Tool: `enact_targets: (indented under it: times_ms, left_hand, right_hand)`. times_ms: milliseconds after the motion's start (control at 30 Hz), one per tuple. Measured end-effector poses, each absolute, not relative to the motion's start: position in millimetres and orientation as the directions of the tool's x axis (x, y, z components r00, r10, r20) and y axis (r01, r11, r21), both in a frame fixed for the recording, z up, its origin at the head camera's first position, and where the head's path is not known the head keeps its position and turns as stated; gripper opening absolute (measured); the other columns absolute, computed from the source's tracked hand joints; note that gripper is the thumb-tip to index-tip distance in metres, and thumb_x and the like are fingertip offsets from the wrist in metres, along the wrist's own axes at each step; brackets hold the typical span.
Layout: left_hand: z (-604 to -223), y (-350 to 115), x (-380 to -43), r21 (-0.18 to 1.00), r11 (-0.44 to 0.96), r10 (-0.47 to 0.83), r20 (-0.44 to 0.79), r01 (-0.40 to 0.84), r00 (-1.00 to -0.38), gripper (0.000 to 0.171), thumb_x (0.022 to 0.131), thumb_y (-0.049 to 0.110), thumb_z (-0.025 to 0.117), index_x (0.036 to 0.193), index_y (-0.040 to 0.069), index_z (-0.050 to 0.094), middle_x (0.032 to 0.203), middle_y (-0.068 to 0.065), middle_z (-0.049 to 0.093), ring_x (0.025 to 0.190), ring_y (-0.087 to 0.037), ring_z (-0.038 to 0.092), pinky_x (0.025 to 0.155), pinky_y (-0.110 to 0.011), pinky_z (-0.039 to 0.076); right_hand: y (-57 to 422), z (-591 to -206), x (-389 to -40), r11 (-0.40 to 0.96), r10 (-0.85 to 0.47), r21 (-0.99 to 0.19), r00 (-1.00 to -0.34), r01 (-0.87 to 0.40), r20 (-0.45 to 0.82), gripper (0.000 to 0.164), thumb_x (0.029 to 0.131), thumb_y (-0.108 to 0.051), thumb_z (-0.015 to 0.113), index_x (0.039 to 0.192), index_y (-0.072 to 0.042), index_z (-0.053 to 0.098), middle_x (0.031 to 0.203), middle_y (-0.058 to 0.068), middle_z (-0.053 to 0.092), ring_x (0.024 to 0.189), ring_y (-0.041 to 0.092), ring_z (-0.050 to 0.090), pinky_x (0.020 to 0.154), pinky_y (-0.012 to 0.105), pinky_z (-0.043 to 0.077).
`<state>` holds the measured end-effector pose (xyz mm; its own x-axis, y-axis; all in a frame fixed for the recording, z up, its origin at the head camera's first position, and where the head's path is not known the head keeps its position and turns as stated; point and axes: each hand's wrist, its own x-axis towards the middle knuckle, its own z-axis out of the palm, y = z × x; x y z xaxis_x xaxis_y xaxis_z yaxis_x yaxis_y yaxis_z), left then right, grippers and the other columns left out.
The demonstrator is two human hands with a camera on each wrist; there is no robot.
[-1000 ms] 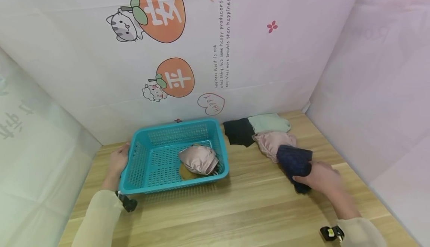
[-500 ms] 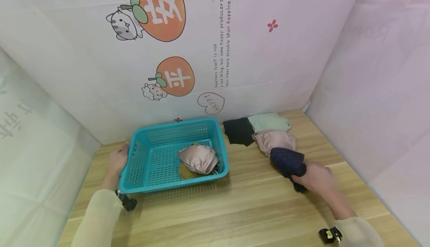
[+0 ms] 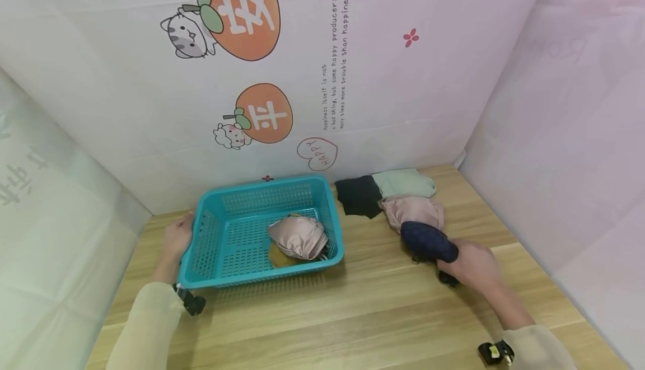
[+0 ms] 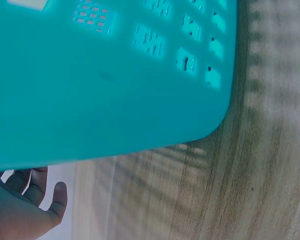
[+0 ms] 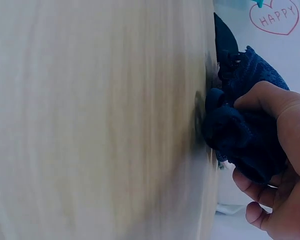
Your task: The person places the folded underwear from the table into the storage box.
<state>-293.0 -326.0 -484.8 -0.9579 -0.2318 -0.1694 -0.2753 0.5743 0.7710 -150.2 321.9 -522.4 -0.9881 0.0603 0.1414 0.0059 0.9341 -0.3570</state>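
Head view: navy cloth [image 3: 425,240] bulges from right grip [image 3: 471,263]

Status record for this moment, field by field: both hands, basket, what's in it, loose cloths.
Left hand: at the teal basket's left side; grip unclear
Right hand: gripping a navy lacy cloth
Basket: upright on the wooden table
In basket: shiny beige-pink cloth, partly covering a mustard cloth
Loose cloths, right of basket: black cloth, pale green cloth, dusty pink cloth
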Motion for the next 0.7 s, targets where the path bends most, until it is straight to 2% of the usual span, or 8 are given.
enact_targets:
  times_ms: [133, 200, 500, 700]
  left_hand:
    - [-484.2, -325.8, -293.3, 0.775, 0.567, -0.236, -0.173, -0.280, -0.956, 0.079, 0.102, 0.066, 0.017, 0.154, 0.010, 0.037, 0.152, -0.024, 0.044, 0.139, -0.045, 0.043, 0.106, -0.059, 0.042]
    - [-484.5, -326.0, -293.6, 0.779, 0.560, -0.236, -0.176, -0.282, -0.956, 0.079, 0.102, 0.066, 0.018, 0.154, 0.010, 0.036, 0.153, -0.024, 0.043, 0.140, -0.045, 0.041, 0.108, -0.060, 0.040]
    - [-484.6, -325.6, -293.1, 0.789, 0.544, -0.243, -0.177, -0.285, -0.954, 0.078, 0.102, 0.065, 0.019, 0.153, 0.010, 0.039, 0.150, -0.024, 0.047, 0.137, -0.044, 0.045, 0.107, -0.059, 0.041]
    - [-483.8, -324.6, -291.8, 0.784, 0.544, -0.257, -0.181, -0.297, -0.949, 0.072, 0.104, 0.061, 0.022, 0.153, 0.011, 0.040, 0.152, -0.024, 0.045, 0.138, -0.046, 0.044, 0.107, -0.060, 0.041]
  right_hand:
    - [319.2, -517.2, -150.9, 0.920, 0.075, -0.392, -0.990, 0.023, 0.118, 0.027, 0.079, -0.035, 0.077, 0.076, -0.014, 0.062, 0.070, 0.002, 0.063, 0.061, 0.017, 0.055, 0.056, 0.035, 0.045]
    - [317.3, -512.9, -151.6, 0.913, 0.087, -0.406, -0.989, 0.032, 0.119, 0.027, 0.079, -0.035, 0.077, 0.075, -0.015, 0.060, 0.068, 0.000, 0.061, 0.060, 0.016, 0.053, 0.055, 0.032, 0.042]
    - [305.4, -491.2, -158.6, 0.907, 0.083, -0.420, -0.987, 0.018, 0.137, 0.030, 0.079, -0.038, 0.077, 0.077, -0.012, 0.062, 0.070, 0.003, 0.063, 0.062, 0.018, 0.056, 0.055, 0.034, 0.044]
    - [297.4, -482.3, -165.4, 0.905, 0.045, -0.424, -0.988, -0.023, 0.150, 0.032, 0.080, -0.037, 0.076, 0.074, -0.013, 0.056, 0.066, 0.002, 0.058, 0.059, 0.016, 0.051, 0.053, 0.031, 0.040]
